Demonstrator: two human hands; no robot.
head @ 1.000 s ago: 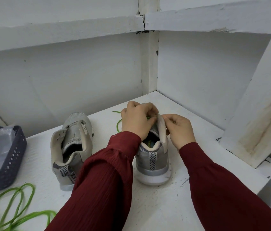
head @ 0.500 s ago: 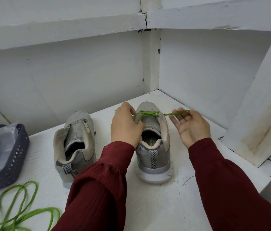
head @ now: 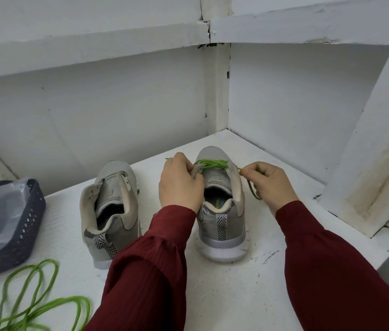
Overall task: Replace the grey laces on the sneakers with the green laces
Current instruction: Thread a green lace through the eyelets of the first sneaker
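Observation:
Two grey sneakers stand heel-toward-me on a white shelf. The right sneaker [head: 222,211] has a green lace [head: 210,164] threaded across its lowest eyelets near the toe. My left hand [head: 180,183] grips the sneaker's left eyelet flap and the lace's left part. My right hand [head: 268,183] pinches the lace's right end, which loops down beside its fingers. The left sneaker [head: 112,206] stands unlaced with its tongue showing. A second green lace [head: 33,304] lies coiled at the lower left.
A dark perforated basket [head: 21,225] holding a clear plastic bag sits at the left edge. White walls close the shelf at the back and right, meeting in a corner post [head: 217,91]. A slanted white beam [head: 365,163] borders the right side.
My right hand has closed its fingers around the lace's right end, having held it on open fingers half a second ago. One second ago both hands were bunched over the sneaker's tongue.

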